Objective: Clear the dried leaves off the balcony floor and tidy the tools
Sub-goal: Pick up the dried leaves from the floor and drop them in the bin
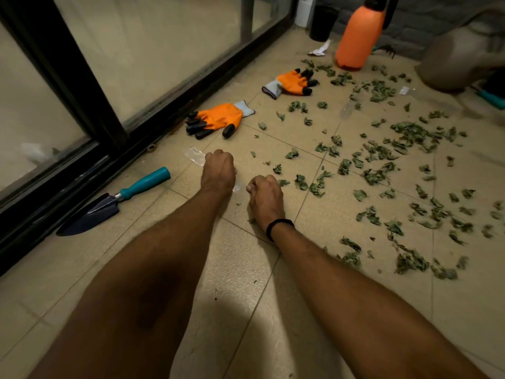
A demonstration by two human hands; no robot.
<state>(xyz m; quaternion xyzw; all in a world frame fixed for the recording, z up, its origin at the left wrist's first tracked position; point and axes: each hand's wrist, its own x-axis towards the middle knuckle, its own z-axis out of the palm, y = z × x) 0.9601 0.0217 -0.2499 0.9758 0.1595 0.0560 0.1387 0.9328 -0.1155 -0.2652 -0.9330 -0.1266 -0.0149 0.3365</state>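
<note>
- Flagging risks, left to right. No brand, label or writing is readable on anything here.
- Door track [82,165], well left of the left fingers: leaves pushed that way could lodge in the channel.
- Trowel [109,203], left of and nearer than the left fingers: a blind forearm sweep could catch the blade.
- Clear plastic scrap [195,155], at the left knuckles: near invisible on the tile, easy to miss.
- Left hand [218,170]: fingers curled under. Can't tell if they clamp anything.
- Near glove [216,120], just beyond the left fingers, unworn.
- Right hand [266,195]: fingers curled at the edge of the litter, contents hidden.
- Far glove [292,82], well beyond the right fingers.
- Dried leaves [382,160]: spread right of and beyond the right fingers, most of the floor [246,310] job left. A hard squeeze likely crumbles them into bits.
- Sprayer [358,36], upright, far beyond the right fingers: leaves lie at its base, so raking there could tip it.
- Right edge is blurred, can't assess.
</note>
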